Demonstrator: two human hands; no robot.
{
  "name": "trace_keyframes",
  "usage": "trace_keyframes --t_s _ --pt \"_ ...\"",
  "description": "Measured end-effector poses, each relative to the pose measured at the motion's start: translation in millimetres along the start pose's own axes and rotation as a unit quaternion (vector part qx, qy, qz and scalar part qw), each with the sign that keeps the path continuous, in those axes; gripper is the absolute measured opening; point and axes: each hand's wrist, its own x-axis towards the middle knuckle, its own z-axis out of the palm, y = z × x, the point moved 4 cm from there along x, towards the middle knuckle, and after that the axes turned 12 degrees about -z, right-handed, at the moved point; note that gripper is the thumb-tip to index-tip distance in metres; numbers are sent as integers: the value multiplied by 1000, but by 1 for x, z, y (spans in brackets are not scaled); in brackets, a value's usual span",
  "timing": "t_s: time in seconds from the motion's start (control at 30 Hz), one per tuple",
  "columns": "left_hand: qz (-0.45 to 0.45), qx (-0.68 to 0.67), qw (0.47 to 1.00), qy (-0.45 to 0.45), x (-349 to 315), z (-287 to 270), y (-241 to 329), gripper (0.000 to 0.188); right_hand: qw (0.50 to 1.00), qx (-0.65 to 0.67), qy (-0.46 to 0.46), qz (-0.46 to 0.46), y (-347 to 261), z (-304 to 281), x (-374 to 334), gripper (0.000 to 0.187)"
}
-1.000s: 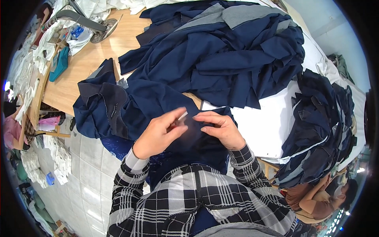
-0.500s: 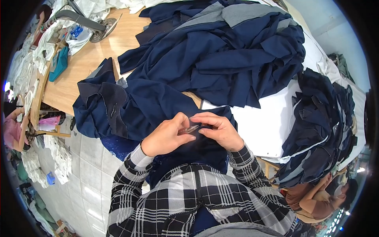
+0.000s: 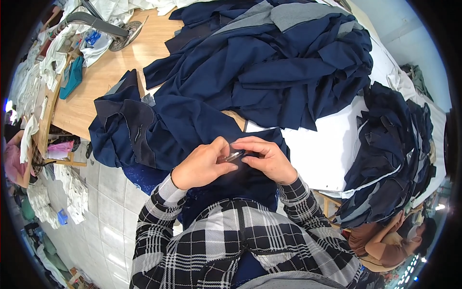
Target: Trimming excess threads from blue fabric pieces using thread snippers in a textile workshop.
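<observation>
Both hands, left (image 3: 202,166) and right (image 3: 269,159), fingers pinched on small shiny metal snips (image 3: 234,155) over soft, limp navy fabric garment (image 3: 192,130); grip seam edge.

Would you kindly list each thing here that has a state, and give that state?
left hand: closed on a small metal tool
right hand: pinching the navy garment
navy garment: crumpled, hanging off the table edge
navy pile: heaped, unfolded
wooden table: partly covered

A cloth piece (image 3: 226,180) is lying under both hands, before a big fabric heap (image 3: 274,62) sitting on the wooden table (image 3: 96,86). Another stack (image 3: 390,159) is sitting to the right.
</observation>
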Motion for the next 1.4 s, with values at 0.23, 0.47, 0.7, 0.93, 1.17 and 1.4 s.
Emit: trace_keyframes --t_s 0.23,0.47,0.7,0.93,1.17,1.4 --pt "-1 -6 1000 -9 2 1 -3 33 1000 -16 -12 -15 1 0 1 36" --pt "-41 -139 989 -43 -5 -5 -13 29 1000 -1 1 -29 -4 -6 -3 51" --pt "54 -163 983 -69 19 -15 -9 45 993 87 -14 -76 -10 -11 -6 74" --pt "-1 -222 963 -154 36 10 -16 20 985 -30 145 -89 -5 -30 -10 63" --pt "20 -157 980 124 22 34 -13 20 924 233 297 68 24 5 -34 23" --pt "50 -135 982 122 1 45 4 17 868 370 322 75 43 10 -39 12"
